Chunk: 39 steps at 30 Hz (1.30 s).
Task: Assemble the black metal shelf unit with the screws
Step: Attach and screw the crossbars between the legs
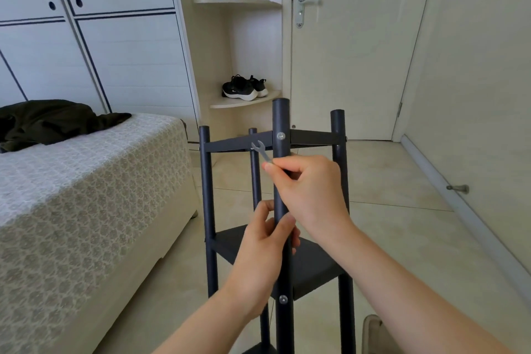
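I'm getting soft, even daylight, bright and slightly washed out. The bed [86, 181] top glows palest at its left. Shadows on the floor [402, 224] are faint. Wardrobe [115, 52] lines bow toward the edges, and the wrench [263, 152] reads slightly soft.

The black metal shelf unit [280, 118] runs off the bottom edge, its feet unseen. The small silver spanner [263, 152] has its handle end buried in the right hand [310, 190]; whether its head sits on a nut is too small to tell.
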### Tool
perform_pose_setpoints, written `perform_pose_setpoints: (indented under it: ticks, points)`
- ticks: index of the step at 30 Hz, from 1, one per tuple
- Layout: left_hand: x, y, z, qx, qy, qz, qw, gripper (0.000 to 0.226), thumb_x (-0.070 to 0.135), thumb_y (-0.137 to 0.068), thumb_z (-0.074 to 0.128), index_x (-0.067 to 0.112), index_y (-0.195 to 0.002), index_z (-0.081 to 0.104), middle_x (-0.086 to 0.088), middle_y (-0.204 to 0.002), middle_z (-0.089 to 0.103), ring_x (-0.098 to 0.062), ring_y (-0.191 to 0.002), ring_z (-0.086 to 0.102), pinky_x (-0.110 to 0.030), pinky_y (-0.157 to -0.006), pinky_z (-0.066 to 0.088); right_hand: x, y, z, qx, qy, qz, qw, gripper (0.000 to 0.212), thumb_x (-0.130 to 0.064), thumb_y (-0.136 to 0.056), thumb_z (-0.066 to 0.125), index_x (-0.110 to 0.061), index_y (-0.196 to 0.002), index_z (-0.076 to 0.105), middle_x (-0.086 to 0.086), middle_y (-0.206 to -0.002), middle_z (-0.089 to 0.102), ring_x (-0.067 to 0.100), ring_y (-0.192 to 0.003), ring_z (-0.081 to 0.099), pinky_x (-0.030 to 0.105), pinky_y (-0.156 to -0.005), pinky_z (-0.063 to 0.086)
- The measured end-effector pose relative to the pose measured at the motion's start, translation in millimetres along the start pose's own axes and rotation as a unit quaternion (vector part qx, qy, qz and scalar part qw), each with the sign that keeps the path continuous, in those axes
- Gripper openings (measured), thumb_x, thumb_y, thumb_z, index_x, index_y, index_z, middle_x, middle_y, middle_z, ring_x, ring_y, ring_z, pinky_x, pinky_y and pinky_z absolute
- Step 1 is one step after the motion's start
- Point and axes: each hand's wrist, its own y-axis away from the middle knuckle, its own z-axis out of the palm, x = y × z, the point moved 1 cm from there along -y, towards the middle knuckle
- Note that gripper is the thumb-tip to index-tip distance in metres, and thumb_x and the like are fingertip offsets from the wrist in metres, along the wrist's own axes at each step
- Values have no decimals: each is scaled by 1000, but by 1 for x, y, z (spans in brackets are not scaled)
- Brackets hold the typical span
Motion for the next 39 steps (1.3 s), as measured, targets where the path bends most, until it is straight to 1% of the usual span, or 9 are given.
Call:
perform_pose_setpoints:
  ticks: [4, 8, 12, 15, 18, 20, 27, 36, 39]
  points:
    - [0, -1, -4, -12, 7, 5, 1000, 13, 28, -104, 53, 23, -116, 56, -1, -78, 61, -14, -75, 57, -36, -82, 48, 1, -8, -11, -49, -56, 41, 996, 13, -23, -91, 70, -16, -90, 80, -12, -66, 68, 1, -68, 64, 12, -64, 50]
    - [3, -2, -16, -25, -19, 12, 999, 14, 33, -102, 54, 43, -101, 64, 3, -77, 62, -12, -74, 59, -31, -79, 53, 8, -13, -25, -116, -178, 109, 971, 12, -22, -91, 69, -21, -90, 80, 8, -89, 75, 22, -89, 71, 42, -79, 61]
    - [3, -3, -32, -36, -37, 10, 999, 15, 37, -102, 53, 29, -112, 60, 3, -78, 63, -11, -72, 59, -25, -71, 54, 24, -8, -38, -215, -245, 148, 934, 14, -20, -93, 67, -26, -93, 80, -9, -109, 74, 5, -107, 67, 28, -82, 60]
    - [3, -4, -40, -26, -51, 13, 998, 14, 38, -101, 53, 30, -108, 61, 3, -78, 63, -11, -70, 59, -23, -69, 53, 40, -2, -39, -192, -193, 195, 942, 15, -21, -92, 67, -25, -88, 81, -14, -88, 75, 8, -93, 67, 28, -77, 60]
    - [3, -4, -44, -26, -53, 14, 998, 11, 38, -101, 52, 40, -102, 63, 3, -77, 63, -11, -70, 60, -25, -70, 54, 45, 0, -35, -180, -167, 222, 944, 14, -18, -91, 68, -20, -86, 81, -10, -55, 56, 9, -62, 54, 24, -60, 55]
    - [3, -4, -46, -23, -52, 10, 998, 11, 38, -101, 52, 39, -102, 63, 3, -77, 63, -11, -69, 60, -24, -70, 55, 44, -1, -30, -174, -164, 227, 944, 15, -13, -91, 67, -15, -83, 80, -4, -49, 48, 9, -49, 45, 20, -50, 47]
    - [8, -6, -47, -13, -60, -4, 998, 16, 35, -101, 53, 26, -113, 57, 3, -79, 66, -13, -72, 64, -31, -75, 59, 39, -9, -9, -169, -132, 209, 954, 16, -13, -90, 64, -14, -85, 79, -10, -45, 47, 3, -45, 44, 18, -48, 41]
    - [21, -7, -56, 9, -96, -26, 995, 14, 28, -102, 54, 21, -113, 61, 1, -85, 72, -20, -80, 72, -36, -73, 63, 35, -22, 2, -156, -106, 178, 966, 22, -15, -93, 60, -22, -80, 75, 5, -52, 43, 19, -54, 42, 41, -61, 52]
    - [26, -7, -62, 15, -150, -28, 988, 15, 29, -100, 56, 21, -113, 61, 2, -90, 75, -18, -87, 75, -43, -76, 63, 32, -26, 6, -140, -105, 160, 971, 21, -14, -93, 60, -18, -79, 75, -5, -43, 40, 12, -47, 38, 32, -56, 47]
